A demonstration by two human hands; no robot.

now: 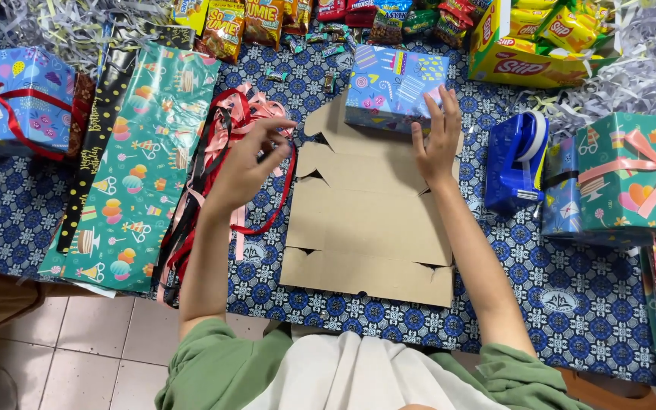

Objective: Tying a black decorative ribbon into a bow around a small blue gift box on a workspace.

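Note:
My left hand [248, 159] pinches a pink ribbon [256, 114] from a bundle of red, pink and black ribbons [199, 205] lying left of centre. My right hand [438, 137] rests flat against the near side of a small box wrapped in blue patterned paper [392, 87]. That box stands on the far end of a flattened brown cardboard box [370, 220] in the middle of the blue patterned tablecloth [571, 304].
Teal birthday wrapping paper [138, 167] and a black sheet lie at left, beside a wrapped box with a red ribbon [17, 102]. At right stand a blue tape dispenser [516, 159] and a teal gift with a pink bow [632, 175]. Snack packets [267, 23], a yellow carton [525, 53] and shredded paper fill the back.

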